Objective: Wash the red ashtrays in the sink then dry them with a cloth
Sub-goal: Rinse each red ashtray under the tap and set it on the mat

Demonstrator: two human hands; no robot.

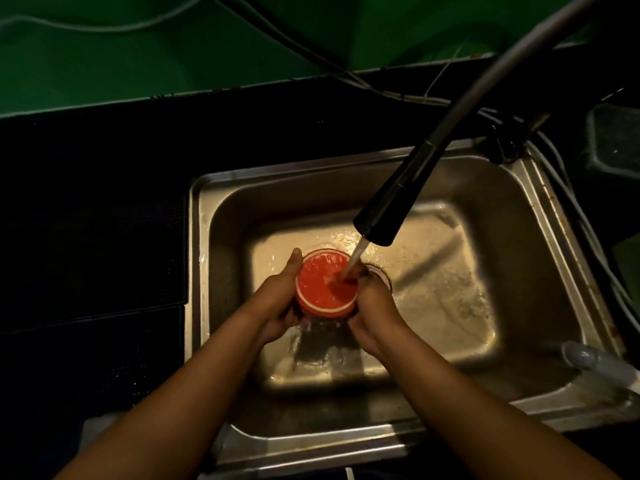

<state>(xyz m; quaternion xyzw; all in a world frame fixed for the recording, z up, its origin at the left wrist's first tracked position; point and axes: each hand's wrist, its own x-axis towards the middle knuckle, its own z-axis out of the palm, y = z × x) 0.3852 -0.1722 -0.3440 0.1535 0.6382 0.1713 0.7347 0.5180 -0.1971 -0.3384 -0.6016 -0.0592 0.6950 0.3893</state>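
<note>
1. One red ashtray is held above the sink basin, left of centre and just beside the drain. It is round with a white band near the edge, and its flat red face is turned up to the camera.
2. Left hand: grip clamped on the ashtray's left side, thumb lying up along the rim, fingers wrapped underneath and mostly hidden.
3. Right hand: grip clamped on the ashtray's right side, fingertips at the rim where the stream lands; that spot is dark and blurred.
4. The black faucet head angles down from the upper right, over the basin.
5. Water runs from it onto the right part of the red face and spills into the basin below the hands; the basin floor is wet.
6. Dark worktop surrounds the sink, with a green wall behind.
7. A clear tube-like piece lies at the sink's near-right corner; I can't tell what it is.
</note>
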